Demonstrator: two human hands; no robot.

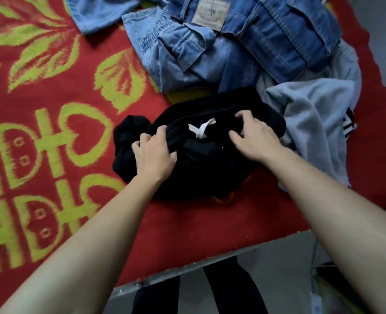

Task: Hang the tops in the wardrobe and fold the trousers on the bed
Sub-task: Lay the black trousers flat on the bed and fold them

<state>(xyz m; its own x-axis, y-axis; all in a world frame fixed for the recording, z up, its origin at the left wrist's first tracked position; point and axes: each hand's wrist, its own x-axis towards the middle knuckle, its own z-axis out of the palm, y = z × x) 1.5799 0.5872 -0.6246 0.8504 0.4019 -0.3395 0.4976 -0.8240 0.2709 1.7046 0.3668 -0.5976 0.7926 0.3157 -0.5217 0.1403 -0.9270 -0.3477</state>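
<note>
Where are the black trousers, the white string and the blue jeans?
black trousers (208, 164): head view, fabric between the hands.
white string (199, 132): head view, its crossing.
blue jeans (255, 41): head view, denim middle.

On the bedspread (51, 109), bundled trousers (201, 164); jeans (244, 46) behind them, crumpled garment (312, 114) just to their right.

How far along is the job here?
Done: nothing clearly finished. In hand: left hand and right hand grip the black trousers with white drawstring, bunched on the red patterned bedspread. Left: heaped blue denim jeans and a pale grey garment.
</note>
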